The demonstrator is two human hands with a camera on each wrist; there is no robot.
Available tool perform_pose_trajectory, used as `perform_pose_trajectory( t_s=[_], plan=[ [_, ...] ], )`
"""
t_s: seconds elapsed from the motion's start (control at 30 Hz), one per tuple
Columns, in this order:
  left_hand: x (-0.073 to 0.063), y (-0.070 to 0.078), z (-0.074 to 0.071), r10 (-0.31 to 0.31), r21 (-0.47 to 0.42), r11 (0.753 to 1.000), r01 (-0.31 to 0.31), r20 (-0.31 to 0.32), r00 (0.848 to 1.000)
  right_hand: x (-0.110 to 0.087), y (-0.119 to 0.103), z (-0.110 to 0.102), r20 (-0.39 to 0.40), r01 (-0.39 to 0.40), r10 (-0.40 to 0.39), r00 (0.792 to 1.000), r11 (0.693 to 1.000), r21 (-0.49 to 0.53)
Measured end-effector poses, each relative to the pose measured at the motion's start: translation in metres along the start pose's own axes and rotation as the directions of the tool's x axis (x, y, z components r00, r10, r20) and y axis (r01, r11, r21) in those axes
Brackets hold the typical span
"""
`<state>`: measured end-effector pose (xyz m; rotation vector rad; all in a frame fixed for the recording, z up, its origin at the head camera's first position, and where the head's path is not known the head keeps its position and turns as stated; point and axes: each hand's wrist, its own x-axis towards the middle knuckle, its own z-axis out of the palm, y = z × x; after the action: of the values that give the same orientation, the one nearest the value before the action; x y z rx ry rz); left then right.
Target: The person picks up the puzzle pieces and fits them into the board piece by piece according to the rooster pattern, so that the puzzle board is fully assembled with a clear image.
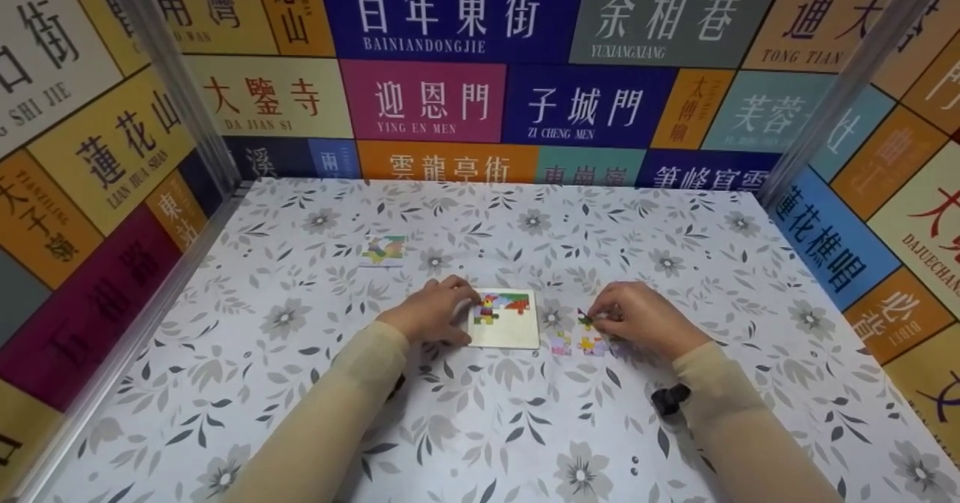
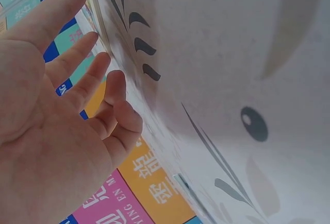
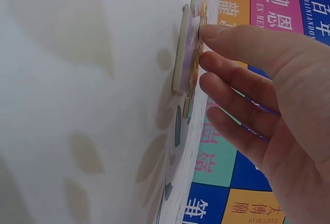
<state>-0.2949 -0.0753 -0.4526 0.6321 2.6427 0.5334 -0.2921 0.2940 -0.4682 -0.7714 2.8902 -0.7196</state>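
Note:
A square, pale puzzle board [image 1: 514, 334] lies on the table, with several joined picture pieces [image 1: 487, 310] along its top and upper left. My left hand [image 1: 431, 311] rests at the board's left side, thumb by the lower corner and fingertips at the upper edge. In the left wrist view, this hand's fingers [image 2: 77, 54] are spread and loosely bent. To the board's right, my right hand [image 1: 637, 319] pinches a small, dark green puzzle piece [image 1: 584, 317] at its fingertips. Two loose pieces lie just below, a pink one [image 1: 561, 343] and a yellow-and-pink one [image 1: 591, 346].
A small square of colourful puzzle picture [image 1: 384, 251] lies farther back on the left. White cloth with grey flowers and leaves covers the table [image 1: 465, 428]. Panels with coloured street-name signs [image 1: 450, 22] rise along the back and both sides.

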Motion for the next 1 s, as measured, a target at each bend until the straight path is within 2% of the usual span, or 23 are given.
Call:
perform_pose_trajectory(
  t_s=[0.27, 0.87, 1.0],
  plan=[
    [-0.004, 0.001, -0.001, 0.044, 0.022, 0.999, -0.043, -0.027, 0.999, -0.002, 0.0, -0.003, -0.04, 0.036, -0.038, 0.998, 0.999, -0.038],
    [-0.001, 0.001, 0.0, -0.017, 0.026, 1.0, 0.017, -0.004, 1.0, 0.001, -0.012, 0.0, -0.054, 0.056, -0.056, 0.997, 0.998, -0.017],
    [-0.001, 0.001, 0.001, -0.013, 0.028, 1.0, 0.013, -0.002, 1.0, 0.001, -0.015, 0.002, -0.056, 0.049, -0.049, 0.997, 0.999, -0.003]
  ],
)
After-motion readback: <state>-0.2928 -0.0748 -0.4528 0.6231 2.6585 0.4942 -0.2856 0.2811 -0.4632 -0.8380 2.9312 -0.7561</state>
